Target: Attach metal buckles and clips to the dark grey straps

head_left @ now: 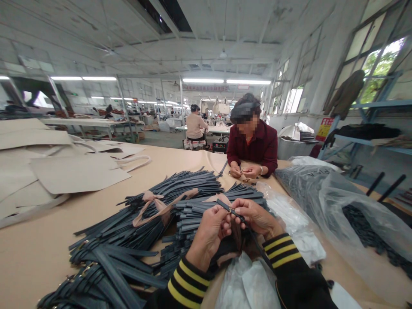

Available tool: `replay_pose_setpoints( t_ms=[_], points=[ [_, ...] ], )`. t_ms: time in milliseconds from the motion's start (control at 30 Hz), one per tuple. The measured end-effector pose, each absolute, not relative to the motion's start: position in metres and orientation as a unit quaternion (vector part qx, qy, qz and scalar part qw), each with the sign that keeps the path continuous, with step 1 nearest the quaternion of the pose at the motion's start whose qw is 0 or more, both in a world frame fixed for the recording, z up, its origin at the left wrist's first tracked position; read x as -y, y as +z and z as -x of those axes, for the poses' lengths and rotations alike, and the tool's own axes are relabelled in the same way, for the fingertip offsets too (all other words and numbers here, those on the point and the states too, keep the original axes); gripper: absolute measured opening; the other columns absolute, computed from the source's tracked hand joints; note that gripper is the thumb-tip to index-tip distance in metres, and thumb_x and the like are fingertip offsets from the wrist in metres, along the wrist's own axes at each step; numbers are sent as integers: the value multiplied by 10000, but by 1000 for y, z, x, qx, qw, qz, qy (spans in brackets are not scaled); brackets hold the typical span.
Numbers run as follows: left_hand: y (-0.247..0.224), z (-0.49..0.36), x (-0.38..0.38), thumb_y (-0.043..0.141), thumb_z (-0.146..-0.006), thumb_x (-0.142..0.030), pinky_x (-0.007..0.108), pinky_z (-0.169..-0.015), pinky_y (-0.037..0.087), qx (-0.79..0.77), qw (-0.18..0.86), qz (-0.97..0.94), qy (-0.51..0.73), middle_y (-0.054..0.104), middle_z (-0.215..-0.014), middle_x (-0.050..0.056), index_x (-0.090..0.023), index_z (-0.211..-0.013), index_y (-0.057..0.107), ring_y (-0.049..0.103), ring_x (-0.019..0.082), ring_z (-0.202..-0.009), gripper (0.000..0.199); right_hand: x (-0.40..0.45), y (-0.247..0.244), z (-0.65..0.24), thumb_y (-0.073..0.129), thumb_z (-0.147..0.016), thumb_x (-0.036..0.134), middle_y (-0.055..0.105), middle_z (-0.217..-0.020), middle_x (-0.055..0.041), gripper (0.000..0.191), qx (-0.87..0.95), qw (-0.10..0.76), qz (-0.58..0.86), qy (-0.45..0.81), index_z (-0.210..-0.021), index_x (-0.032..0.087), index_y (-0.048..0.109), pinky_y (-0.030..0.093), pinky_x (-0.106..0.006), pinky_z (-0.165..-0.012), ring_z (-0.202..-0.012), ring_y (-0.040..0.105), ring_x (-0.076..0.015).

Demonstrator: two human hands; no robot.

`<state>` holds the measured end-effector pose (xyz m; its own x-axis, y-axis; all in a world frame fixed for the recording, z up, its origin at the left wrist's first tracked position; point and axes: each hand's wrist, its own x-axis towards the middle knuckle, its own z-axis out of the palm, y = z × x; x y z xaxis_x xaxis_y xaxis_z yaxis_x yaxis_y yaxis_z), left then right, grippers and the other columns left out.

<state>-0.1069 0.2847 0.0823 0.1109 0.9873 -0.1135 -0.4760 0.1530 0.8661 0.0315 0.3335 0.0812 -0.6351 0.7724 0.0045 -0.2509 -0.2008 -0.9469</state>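
Note:
A dark blue-grey strap with a small gold-coloured metal fitting is pinched between my two hands. My left hand grips it with thumb and fingertips on the left of the fitting. On the other side my right hand closes on the strap, whose long tail hangs down past my right wrist. Just behind and left of my hands lie bundles of like straps, tied with pinkish cloth strips. Nearest to me at the lower left is a heap of straps with gold fittings.
Cream bag pieces cover the table's left side. Clear plastic bags with dark pieces lie at right, and a crumpled white bag is in front of me. Across the table a person in dark red leans over, working with both hands.

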Motion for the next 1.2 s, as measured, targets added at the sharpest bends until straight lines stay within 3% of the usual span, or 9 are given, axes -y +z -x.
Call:
replay_pose_setpoints(
  t_ms=[300,633,767,967,1100,1200],
  points=[
    [82,104,-282,614,-651,-313,129,-370,324,-372,662,-355,545,478,-506,-48,-139,-642,466,392,15,-367,229,-334,80,-29,704,-642,278,600,-558,21,237,530,343,278,724,-709,133,529,387,-99,-344,-404,494,-33],
    [80,101,-285,563,-669,-294,142,-332,315,-457,546,-428,557,486,-466,-59,-164,-706,426,384,40,-328,193,-331,82,-27,656,-687,338,584,-600,8,248,561,309,274,717,-730,120,545,359,-102,-361,-429,479,-28],
    [77,102,-288,550,-682,-328,143,-325,321,-469,501,-468,557,491,-484,-59,-169,-748,429,396,47,-329,210,-330,82,-28,647,-686,360,583,-621,3,262,565,302,273,717,-734,127,535,295,-97,-336,-411,441,-19],
    [78,106,-288,540,-675,-281,169,-428,434,-485,440,-521,548,541,-628,-9,-152,-724,485,544,106,-554,149,-332,80,-31,656,-678,334,501,-550,46,248,568,307,289,707,-702,131,515,206,-96,-316,-376,370,-5],
    [82,107,-287,469,-706,-234,189,-517,465,-475,472,-524,527,558,-673,5,-138,-737,523,554,105,-616,115,-333,79,-33,657,-675,314,505,-565,43,240,567,321,297,698,-695,136,498,229,-99,-328,-388,381,-9],
    [85,107,-286,470,-723,-294,208,-533,471,-468,493,-513,524,548,-669,8,-133,-734,531,548,109,-625,173,-332,79,-33,653,-676,320,509,-541,46,239,578,323,310,682,-696,142,496,271,-111,-352,-400,405,-22]
  ],
)
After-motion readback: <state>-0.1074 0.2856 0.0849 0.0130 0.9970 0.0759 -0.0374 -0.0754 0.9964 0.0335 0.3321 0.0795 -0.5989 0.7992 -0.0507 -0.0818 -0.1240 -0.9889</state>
